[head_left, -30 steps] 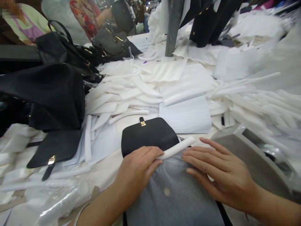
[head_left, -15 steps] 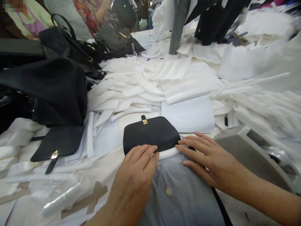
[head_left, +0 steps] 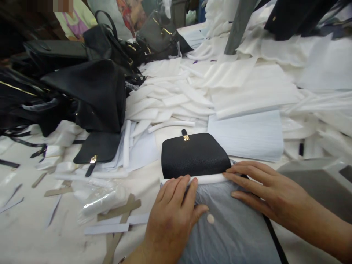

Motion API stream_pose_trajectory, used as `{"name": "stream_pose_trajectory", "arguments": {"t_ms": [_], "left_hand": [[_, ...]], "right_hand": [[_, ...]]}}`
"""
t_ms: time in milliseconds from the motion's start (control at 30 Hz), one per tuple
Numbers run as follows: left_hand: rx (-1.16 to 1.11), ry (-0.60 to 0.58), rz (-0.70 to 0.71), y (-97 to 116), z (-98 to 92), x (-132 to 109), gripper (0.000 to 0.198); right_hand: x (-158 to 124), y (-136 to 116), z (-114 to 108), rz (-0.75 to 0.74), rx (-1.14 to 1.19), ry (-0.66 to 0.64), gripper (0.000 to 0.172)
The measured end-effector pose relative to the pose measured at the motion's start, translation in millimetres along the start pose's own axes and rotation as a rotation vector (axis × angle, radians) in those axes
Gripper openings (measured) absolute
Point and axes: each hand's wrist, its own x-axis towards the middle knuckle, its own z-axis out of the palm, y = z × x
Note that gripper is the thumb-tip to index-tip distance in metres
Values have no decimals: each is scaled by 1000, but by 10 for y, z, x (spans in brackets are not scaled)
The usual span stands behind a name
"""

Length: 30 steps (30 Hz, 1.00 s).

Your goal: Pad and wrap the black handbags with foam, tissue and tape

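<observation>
A black textured bag flap [head_left: 194,156] with a small gold clasp [head_left: 186,138] lies folded away from me. Across its near edge runs a white foam strip [head_left: 207,179]. The bag body [head_left: 225,223], grey under what looks like thin translucent wrapping, spreads toward me with a pale round spot on it. My left hand [head_left: 173,216] rests on the strip's left part, fingers laid over it and thumb out on the grey wrapping. At the strip's right end, my right hand [head_left: 261,187] touches it with stretched fingertips. Neither hand is closed round anything.
Several black bags [head_left: 101,91] are heaped at the left. White foam strips [head_left: 165,99] and sheets [head_left: 247,137] cover the table behind the flap. A grey machine-like object [head_left: 316,183] stands at right. Beyond the table is a person in a purple apron [head_left: 77,25].
My left hand has slid back off the flap onto the foam strip, with its thumb now spread. More of the strip shows. The camera view has shifted left.
</observation>
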Motion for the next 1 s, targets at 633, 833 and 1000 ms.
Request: {"name": "stream_pose_trajectory", "arguments": {"t_ms": [633,833,1000], "left_hand": [[62,-56,55,137,48,-11,66],[84,-36,-4,226,168,-55,61],[74,-31,-7,217,180,-61,62]], "right_hand": [[129,-50,-57,138,142,-47,29],[266,-18,-234,70,82,-92,31],[821,106,-357,74,23,-120,32]]}}
